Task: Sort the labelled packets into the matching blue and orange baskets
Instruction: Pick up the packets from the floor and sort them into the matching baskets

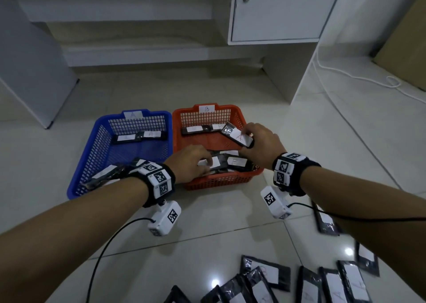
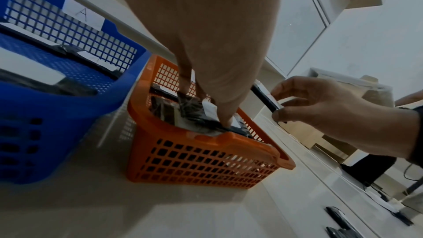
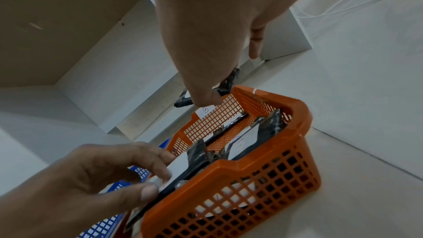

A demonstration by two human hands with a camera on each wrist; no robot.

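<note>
A blue basket [image 1: 92,155] labelled A and an orange basket [image 1: 221,181] labelled B stand side by side on the floor. My right hand [image 1: 249,134] holds a dark packet [image 1: 237,137] with a white label marked A, tilted above the orange basket's right side. My left hand [image 1: 205,164] reaches into the near end of the orange basket, its fingers and thumb curled on another dark packet [image 1: 215,163] lying on the pile there. In the right wrist view that packet [image 3: 183,164] shows between the left thumb and fingers. Its letter is hidden.
Both baskets hold several labelled packets, as at the blue one's far end [image 1: 138,137]. More packets [image 1: 322,279] lie scattered on the tiles at lower right. A white cabinet [image 1: 276,10] stands behind, and a white cable [image 1: 345,74] runs along the floor at right.
</note>
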